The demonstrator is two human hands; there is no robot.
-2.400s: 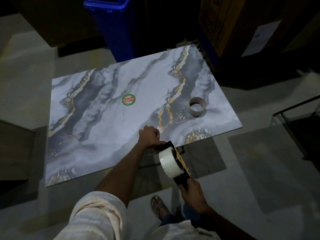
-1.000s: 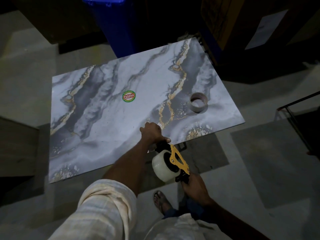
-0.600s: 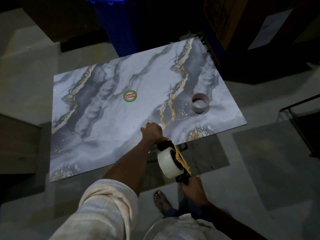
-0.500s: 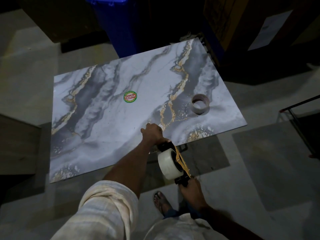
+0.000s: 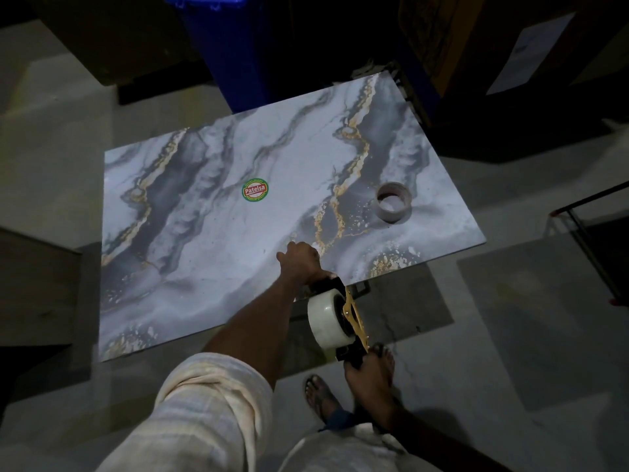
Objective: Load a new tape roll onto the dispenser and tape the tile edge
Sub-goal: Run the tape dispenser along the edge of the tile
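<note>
Tile (image 5: 211, 233) lies flat. Left hand (image 5: 302, 264) rests curled on its near edge, touching the dispenser (image 5: 352, 313) front; what it holds cannot be determined. Tape roll (image 5: 325, 318) sits on the dispenser just off that edge. Right hand (image 5: 369, 374) is wrapped round the handle (image 5: 352, 354), directly below the roll.

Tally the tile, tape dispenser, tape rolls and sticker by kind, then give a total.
Grey marbled rectangular tile: 1
Black-and-yellow handheld tape dispenser: 1
Tape rolls: 2 (full white roll on the dispenser; nearly spent brownish ring lying on the tile)
Round green-and-red sticker: 1
Total: 5
</note>
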